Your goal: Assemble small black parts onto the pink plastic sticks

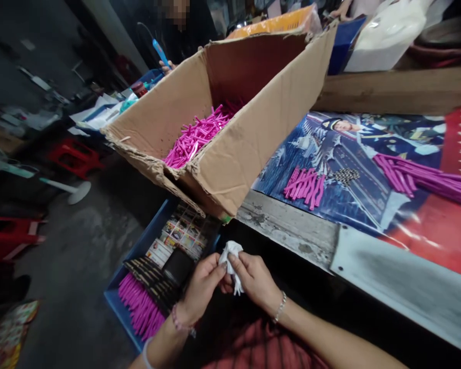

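Our left hand (205, 278) and right hand (255, 279) pinch a white wad (232, 249), fingers closed, likely for control; the cardboard box (249, 146) presumably keeps pink sticks (197, 136) gathered.

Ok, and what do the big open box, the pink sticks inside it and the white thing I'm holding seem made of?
Box: matte brown cardboard, with creased walls and frayed edges.
Pink sticks: perhaps plastic or rubber, smooth with some sheen, since they catch highlights.
White piece: matte cloth or tissue, unclear which, bunched in limp folds.
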Available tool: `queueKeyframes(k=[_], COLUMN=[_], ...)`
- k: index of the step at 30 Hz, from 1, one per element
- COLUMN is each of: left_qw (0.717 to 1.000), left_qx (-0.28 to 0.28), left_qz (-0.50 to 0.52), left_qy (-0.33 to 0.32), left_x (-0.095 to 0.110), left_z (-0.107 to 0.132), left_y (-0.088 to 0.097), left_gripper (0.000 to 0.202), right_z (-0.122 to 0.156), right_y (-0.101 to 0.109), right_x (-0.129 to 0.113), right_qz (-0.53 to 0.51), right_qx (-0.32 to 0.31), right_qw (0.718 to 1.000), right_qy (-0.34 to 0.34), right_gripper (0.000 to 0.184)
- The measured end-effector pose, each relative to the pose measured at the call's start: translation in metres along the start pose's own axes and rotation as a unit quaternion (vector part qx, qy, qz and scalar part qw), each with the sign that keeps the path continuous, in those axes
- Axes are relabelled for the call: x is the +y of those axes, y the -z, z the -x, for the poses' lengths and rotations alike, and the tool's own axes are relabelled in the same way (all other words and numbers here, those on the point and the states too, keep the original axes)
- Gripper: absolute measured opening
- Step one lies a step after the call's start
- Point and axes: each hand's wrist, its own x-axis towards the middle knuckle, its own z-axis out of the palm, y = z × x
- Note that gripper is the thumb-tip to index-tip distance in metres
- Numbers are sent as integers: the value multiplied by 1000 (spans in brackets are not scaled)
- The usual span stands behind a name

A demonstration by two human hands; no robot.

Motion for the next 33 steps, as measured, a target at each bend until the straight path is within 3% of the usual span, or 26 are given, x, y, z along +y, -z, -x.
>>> queueKeyframes(k=[6, 10, 18, 23, 29, 33], left_qw=[1000, 999, 993, 986, 981, 975], left_qx=[7, 22, 16, 5, 34, 55], left_qz=[19, 26, 115, 163, 191, 214], left_qy=[-2, -14, -11, 23, 13, -6], left_x=[-7, -15, -10, -7, -15, -16], left_z=[1, 4, 7, 8, 7, 7], left_y=[4, 2, -3, 2, -2, 0], left_gripper=[33, 29, 31, 33, 24, 19], right_z=[4, 11, -3, -3, -4, -3], right_y=[10, 11, 18, 13, 1, 10], right_x=[-3, -3, 16, 25, 29, 34], right_qz=[-81, -82, -160, -219, -257, -319], right_qx=[-119, -103, -67, -126, -98, -173], right_qw=[990, 991, 983, 965, 959, 930], right_qy=[6, 6, -54, -72, -61, -60], right_gripper=[68, 59, 68, 64, 56, 62])
